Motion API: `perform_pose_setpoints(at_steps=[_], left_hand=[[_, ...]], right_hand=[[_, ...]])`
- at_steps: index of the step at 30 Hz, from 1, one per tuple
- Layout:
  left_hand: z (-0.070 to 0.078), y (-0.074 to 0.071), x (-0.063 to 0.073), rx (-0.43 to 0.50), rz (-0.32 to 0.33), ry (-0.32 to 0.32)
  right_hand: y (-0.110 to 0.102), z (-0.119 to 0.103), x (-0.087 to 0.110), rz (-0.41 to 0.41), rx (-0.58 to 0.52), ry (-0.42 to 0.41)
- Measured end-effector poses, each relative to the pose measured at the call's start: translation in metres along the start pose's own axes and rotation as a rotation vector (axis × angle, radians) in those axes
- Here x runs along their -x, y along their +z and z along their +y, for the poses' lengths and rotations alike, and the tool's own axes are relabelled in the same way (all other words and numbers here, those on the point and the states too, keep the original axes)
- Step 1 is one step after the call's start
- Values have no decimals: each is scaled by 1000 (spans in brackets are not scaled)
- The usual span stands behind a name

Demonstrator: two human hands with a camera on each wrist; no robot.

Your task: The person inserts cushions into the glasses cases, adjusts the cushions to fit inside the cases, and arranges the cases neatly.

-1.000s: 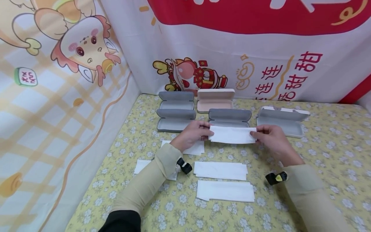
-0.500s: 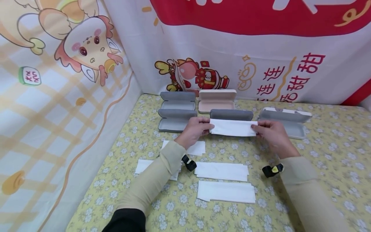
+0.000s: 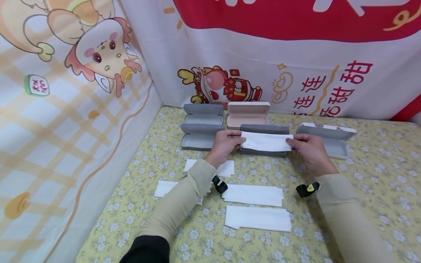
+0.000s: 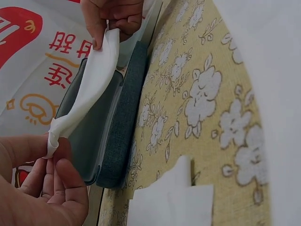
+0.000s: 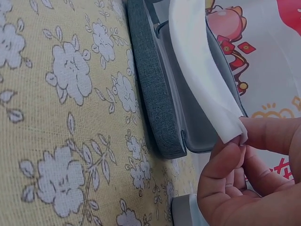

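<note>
My left hand (image 3: 224,147) pinches the left end of a folded white cloth (image 3: 267,141) between thumb and fingers. The opposite end is pinched by my right hand (image 3: 311,152), so the strip stretches level between the two. Right behind and below it stands an open grey glasses case (image 3: 264,153), its lid raised at the back. The cloth overlaps the case's tray in the head view. Seen from the left wrist, the cloth (image 4: 96,70) sags in a soft curve above the grey case (image 4: 124,120). The right wrist view shows the rolled cloth end (image 5: 230,127) at the fingertips.
More open glasses cases stand along the back: two grey ones (image 3: 204,119) (image 3: 198,141) at left, a pink one (image 3: 247,121), and a white-edged one (image 3: 336,148) at right. Several folded white cloths (image 3: 253,194) (image 3: 258,218) lie nearer on the flowered tablecloth (image 3: 312,244).
Both hands have carried the stretched cloth away from the body, up to the middle grey case. The case's front edge now shows below the cloth.
</note>
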State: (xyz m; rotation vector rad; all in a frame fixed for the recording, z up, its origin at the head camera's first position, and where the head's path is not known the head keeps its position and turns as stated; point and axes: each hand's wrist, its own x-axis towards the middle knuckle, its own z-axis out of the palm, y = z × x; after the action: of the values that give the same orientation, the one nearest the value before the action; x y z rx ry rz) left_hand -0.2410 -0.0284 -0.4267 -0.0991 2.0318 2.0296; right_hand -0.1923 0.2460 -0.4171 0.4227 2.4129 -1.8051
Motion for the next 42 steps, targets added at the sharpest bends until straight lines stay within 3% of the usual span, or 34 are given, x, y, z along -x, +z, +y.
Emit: perform_pose_setpoints(at_steps=[7, 17, 31, 37, 42], left_hand=[[2, 1, 1, 15, 1, 22], [-4, 1, -6, 6, 10, -5], [-8, 1, -9, 72, 3, -26], [-9, -2, -9, -4, -8, 4], [-6, -3, -7, -153, 4, 53]], right_hand=[[3, -2, -1, 16, 17, 17], [6, 1, -7, 17, 18, 77], [13, 2, -9, -7, -58, 54], [15, 2, -10, 21, 57, 27], [17, 0, -10, 41, 132, 27]])
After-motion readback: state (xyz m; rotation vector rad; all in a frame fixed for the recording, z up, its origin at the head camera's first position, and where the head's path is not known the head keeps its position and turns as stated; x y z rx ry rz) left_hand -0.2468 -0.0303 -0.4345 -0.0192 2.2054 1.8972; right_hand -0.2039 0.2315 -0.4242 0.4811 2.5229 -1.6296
